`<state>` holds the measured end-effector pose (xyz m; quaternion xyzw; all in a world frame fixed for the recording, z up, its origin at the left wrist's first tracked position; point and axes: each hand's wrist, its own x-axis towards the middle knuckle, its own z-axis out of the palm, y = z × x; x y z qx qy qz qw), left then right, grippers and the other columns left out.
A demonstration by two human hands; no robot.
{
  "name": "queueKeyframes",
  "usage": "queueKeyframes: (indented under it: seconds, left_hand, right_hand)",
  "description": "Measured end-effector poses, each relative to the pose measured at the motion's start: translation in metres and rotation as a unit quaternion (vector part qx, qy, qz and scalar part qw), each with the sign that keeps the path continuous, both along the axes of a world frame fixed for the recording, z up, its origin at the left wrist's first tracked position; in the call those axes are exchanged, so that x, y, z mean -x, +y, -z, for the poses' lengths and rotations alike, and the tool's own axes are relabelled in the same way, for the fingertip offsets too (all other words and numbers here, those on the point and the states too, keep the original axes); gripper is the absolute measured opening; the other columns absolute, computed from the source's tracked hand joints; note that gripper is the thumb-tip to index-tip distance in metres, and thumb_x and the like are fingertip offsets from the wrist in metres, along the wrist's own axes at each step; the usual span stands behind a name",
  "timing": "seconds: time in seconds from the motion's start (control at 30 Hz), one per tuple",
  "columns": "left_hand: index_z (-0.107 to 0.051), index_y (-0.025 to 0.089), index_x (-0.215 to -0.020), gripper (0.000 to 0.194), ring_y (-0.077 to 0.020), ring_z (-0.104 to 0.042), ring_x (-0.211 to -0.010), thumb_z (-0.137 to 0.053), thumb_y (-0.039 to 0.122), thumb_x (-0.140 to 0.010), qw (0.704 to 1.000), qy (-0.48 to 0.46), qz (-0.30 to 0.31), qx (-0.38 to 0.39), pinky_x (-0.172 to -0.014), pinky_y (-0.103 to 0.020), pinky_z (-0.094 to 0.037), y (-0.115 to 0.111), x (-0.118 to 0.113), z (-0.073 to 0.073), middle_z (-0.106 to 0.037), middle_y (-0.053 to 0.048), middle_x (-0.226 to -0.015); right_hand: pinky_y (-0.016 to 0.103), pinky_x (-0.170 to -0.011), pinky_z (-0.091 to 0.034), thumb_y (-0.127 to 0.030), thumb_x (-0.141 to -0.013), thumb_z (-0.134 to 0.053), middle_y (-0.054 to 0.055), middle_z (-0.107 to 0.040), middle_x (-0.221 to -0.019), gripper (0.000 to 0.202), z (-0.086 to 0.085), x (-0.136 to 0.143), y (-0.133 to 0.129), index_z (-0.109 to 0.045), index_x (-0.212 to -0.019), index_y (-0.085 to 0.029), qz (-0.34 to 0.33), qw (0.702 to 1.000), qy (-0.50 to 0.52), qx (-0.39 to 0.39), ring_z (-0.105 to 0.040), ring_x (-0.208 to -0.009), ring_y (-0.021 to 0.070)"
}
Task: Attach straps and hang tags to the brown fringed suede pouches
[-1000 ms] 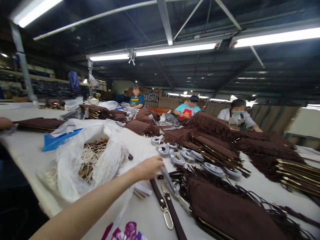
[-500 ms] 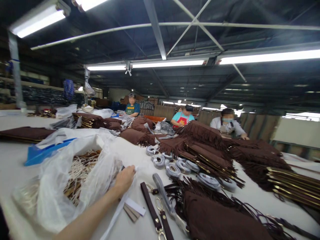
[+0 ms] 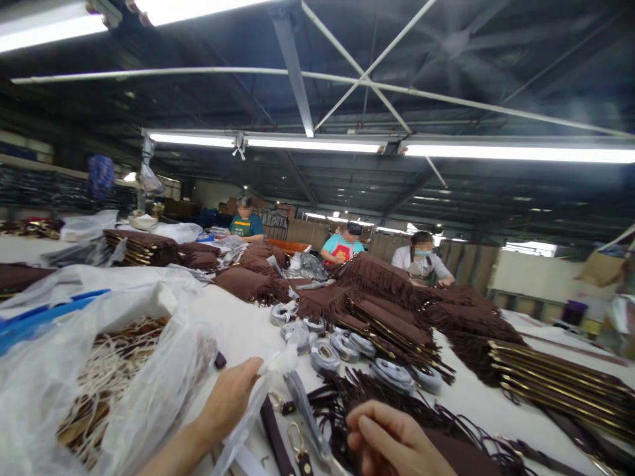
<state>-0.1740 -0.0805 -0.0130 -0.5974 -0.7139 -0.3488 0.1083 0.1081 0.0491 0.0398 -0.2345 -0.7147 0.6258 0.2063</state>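
Note:
My left hand (image 3: 231,396) is closed on a strip of clear plastic wrapping (image 3: 275,370), which hangs down past the wrist. Low in the middle, my right hand (image 3: 397,439) has its fingers curled together over a dark brown fringed bag (image 3: 456,449); whatever they may hold is hidden. Between the hands lie dark brown leather straps (image 3: 272,433) with gold clasps and a grey plastic-wrapped strap (image 3: 302,403). To the left stands a large translucent plastic bag (image 3: 183,350) holding tangled whitish cords (image 3: 114,383).
Several coiled, wrapped straps (image 3: 325,357) lie beyond my hands. Stacks of brown fringed bags (image 3: 381,277) fill the table's middle, and gold-edged ones (image 3: 555,377) lie at right. A blue tray (image 3: 44,317) sits at left. Three co-workers, one in a red apron (image 3: 342,253), work across the table.
My right hand has come into view over the brown fringed bag. The view has shifted right and tilted up slightly. My left hand still has the plastic wrapping.

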Motion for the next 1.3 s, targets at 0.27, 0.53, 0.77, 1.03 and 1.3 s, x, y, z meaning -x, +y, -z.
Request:
queueKeyframes:
  seconds: [0.27, 0.53, 0.77, 1.03, 1.3]
  left_hand:
    - [-0.044, 0.022, -0.085, 0.017, -0.0167, -0.06, -0.066, -0.033, 0.01, -0.087, 0.996, 0.084, 0.018, -0.032, -0.061, -0.024, -0.038, 0.005, -0.005, 0.007, -0.063, 0.0, -0.074]
    - [-0.048, 0.021, -0.088, 0.02, -0.0169, -0.062, -0.074, -0.041, 0.004, -0.079, 0.996, 0.085, 0.011, 0.039, -0.065, -0.023, -0.04, 0.008, -0.007, 0.011, -0.066, -0.002, -0.081]
    - [-0.052, 0.022, -0.092, 0.012, -0.0181, -0.065, -0.089, -0.041, 0.017, -0.093, 0.983, 0.044, -0.065, 0.165, -0.075, -0.024, -0.043, 0.008, 0.0, 0.001, -0.07, -0.003, -0.091]
    - [-0.055, 0.016, -0.107, 0.028, -0.0256, -0.064, -0.098, -0.036, 0.01, -0.088, 0.967, 0.026, -0.159, 0.197, -0.083, -0.036, -0.047, 0.008, 0.025, 0.01, -0.069, -0.013, -0.104]
    - [-0.051, 0.016, -0.129, 0.051, -0.0239, -0.046, -0.126, -0.035, 0.01, -0.081, 0.999, -0.016, 0.04, -0.004, -0.112, -0.044, -0.032, 0.009, -0.024, -0.042, -0.054, -0.013, -0.134]
  right_hand:
    - [0.027, -0.05, -0.049, -0.054, -0.077, -0.06, 0.003, -0.064, -0.067, 0.053, -0.024, 0.085, 0.002, -0.07, -0.11, -0.014, 0.1, 0.978, 0.068, -0.171, -0.06, -0.059, 0.0195]
    - [0.026, -0.051, -0.048, -0.042, -0.08, -0.054, -0.001, -0.062, -0.054, 0.031, -0.02, 0.107, 0.014, -0.072, -0.088, -0.017, 0.017, 0.965, 0.054, -0.258, -0.058, -0.05, 0.0175]
    - [0.02, -0.04, -0.045, -0.043, -0.071, -0.067, -0.001, -0.064, -0.058, 0.023, -0.018, 0.095, 0.049, -0.064, -0.068, -0.02, 0.146, 0.969, 0.082, -0.183, -0.059, -0.05, 0.0151]
    - [0.024, -0.059, -0.062, -0.049, -0.043, -0.089, 0.007, -0.072, -0.074, 0.051, -0.011, 0.02, 0.091, -0.062, -0.07, -0.016, 0.313, 0.929, 0.196, 0.011, -0.071, -0.069, 0.0213]
    - [0.031, -0.07, -0.064, -0.065, -0.064, -0.08, 0.009, -0.073, -0.082, 0.053, -0.015, -0.038, 0.011, -0.064, -0.077, -0.016, 0.262, 0.951, 0.161, -0.04, -0.072, -0.087, 0.029]
